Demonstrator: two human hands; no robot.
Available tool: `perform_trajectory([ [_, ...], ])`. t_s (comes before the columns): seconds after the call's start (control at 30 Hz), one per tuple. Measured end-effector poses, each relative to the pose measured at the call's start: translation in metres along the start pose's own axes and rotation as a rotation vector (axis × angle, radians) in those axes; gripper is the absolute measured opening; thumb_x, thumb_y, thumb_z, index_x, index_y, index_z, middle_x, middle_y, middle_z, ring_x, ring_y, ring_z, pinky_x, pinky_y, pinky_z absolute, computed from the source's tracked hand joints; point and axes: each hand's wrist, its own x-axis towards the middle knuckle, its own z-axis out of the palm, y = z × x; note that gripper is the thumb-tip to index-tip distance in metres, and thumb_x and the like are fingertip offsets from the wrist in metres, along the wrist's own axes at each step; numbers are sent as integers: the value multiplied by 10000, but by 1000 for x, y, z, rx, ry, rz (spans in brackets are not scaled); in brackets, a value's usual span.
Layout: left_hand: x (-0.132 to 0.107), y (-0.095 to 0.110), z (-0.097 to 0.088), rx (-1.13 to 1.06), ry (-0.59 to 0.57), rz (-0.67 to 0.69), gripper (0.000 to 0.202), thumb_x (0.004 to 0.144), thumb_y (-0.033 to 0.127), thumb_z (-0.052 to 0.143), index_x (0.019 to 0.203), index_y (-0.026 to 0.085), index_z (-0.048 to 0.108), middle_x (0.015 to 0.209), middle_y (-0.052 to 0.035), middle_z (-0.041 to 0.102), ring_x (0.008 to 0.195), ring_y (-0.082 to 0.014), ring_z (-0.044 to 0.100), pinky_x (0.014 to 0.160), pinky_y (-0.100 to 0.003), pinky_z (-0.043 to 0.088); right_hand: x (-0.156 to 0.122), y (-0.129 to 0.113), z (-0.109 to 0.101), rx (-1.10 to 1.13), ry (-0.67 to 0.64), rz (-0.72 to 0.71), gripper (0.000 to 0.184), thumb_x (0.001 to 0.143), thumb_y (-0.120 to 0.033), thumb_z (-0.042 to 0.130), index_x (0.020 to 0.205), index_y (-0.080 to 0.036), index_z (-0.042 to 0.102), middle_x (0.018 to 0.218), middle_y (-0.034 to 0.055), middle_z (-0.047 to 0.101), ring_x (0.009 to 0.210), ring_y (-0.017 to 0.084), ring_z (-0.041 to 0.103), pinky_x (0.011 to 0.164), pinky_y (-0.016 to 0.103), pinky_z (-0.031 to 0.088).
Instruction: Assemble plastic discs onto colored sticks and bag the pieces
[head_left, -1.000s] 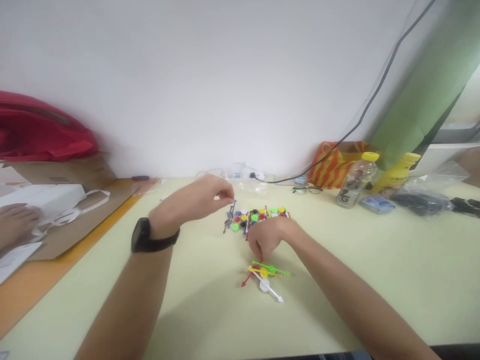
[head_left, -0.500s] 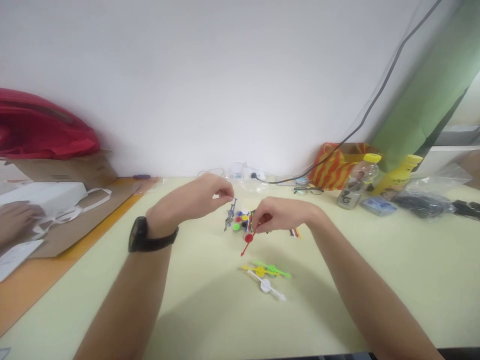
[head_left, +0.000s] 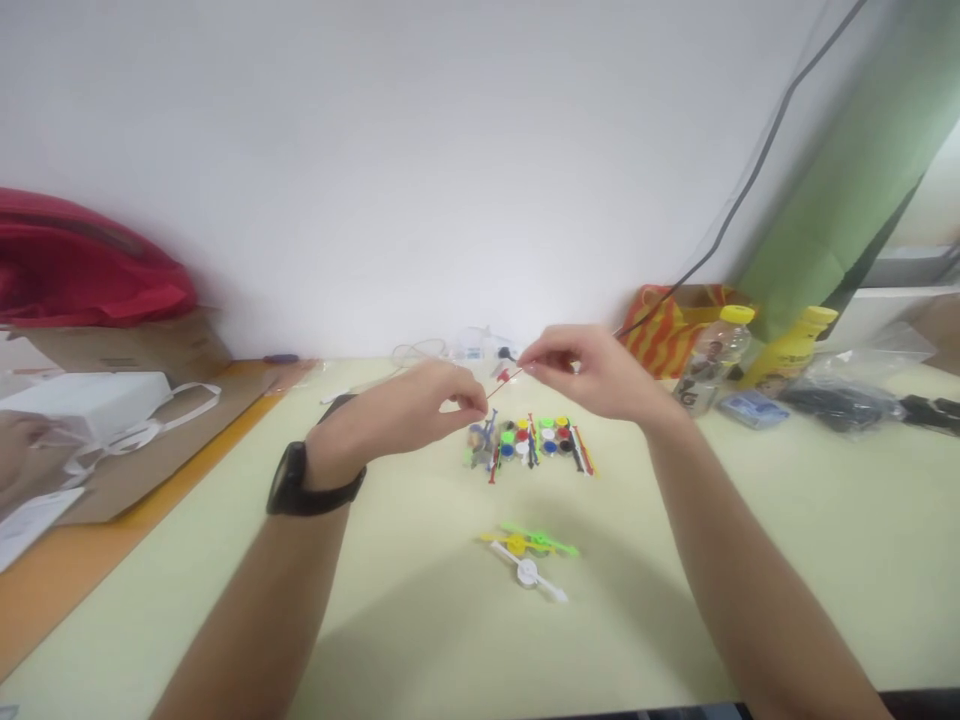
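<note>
A red arrow-shaped spinner (head_left: pixel 504 377) is held in the air between my two hands, seen nearly edge-on. The fingertips of my left hand (head_left: pixel 431 402) pinch its lower left end. At its upper right end my right hand (head_left: pixel 596 368) grips it between thumb and fingers. Below the hands, coloured round discs (head_left: pixel 523 437) lie in groups with thin coloured arrow sticks (head_left: pixel 581 450) beside them. Closer to me rest a white spinner (head_left: pixel 528 572), a yellow spinner (head_left: pixel 516 544) and a green spinner (head_left: pixel 541 540), close together and partly overlapping.
Bottles (head_left: pixel 716 355), a striped bag (head_left: pixel 660 325), a blue packet (head_left: pixel 754 409) and plastic-wrapped dark items (head_left: pixel 844 408) stand at the right. On the left are a red bag (head_left: pixel 90 260), cardboard (head_left: pixel 150 440), a white box (head_left: pixel 112 400) and another person's hand (head_left: pixel 19 440).
My right hand has risen and moved away from me with the red spinner, uncovering the discs and sticks. My left hand has shifted slightly right and now grips the spinner's other end.
</note>
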Motion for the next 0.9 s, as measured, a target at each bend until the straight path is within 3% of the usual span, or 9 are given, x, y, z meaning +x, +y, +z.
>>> perform_trajectory([
  [0.3,2,8,4,-54,-1,39,222,956,314,562,982,257,776,1021,-22,772,886,-201,688,777,-298,493,8,-2,32,-85,-165,-145,234,916,-81,546,921,-209,742,884,27,692,864,176,608,810,292,431],
  [0.43,1,6,3,-38,-6,51,220,957,303,561,982,261,776,1011,-22,773,894,-203,686,791,-300,488,9,1,39,-91,-249,-146,215,921,-87,543,911,-212,718,909,29,724,905,193,613,887,324,427],
  [0.57,0,4,1,-11,16,25,224,956,323,558,954,264,774,978,-20,772,901,-205,677,800,-307,485,7,2,34,-72,-192,-75,194,928,-162,567,1043,-219,713,1019,48,718,925,191,616,830,304,446],
  [0.7,-1,0,0,-3,24,-26,235,950,356,564,934,254,775,944,-21,770,869,-204,670,771,-304,485,3,-1,16,-97,-135,15,123,910,-196,566,902,-194,688,915,34,707,767,163,585,696,274,433],
  [0.8,-1,-4,0,8,20,-39,220,948,346,576,920,258,775,935,-13,771,856,-199,672,780,-307,480,-1,1,9,-125,-310,114,123,870,-170,571,823,-194,682,798,10,701,678,149,579,615,259,405],
  [0.9,0,-10,1,20,21,-49,216,951,346,578,915,258,772,937,-15,772,861,-202,675,788,-311,478,-3,5,21,-103,-635,161,109,812,-140,617,832,-194,710,819,18,729,678,150,613,599,249,417],
])
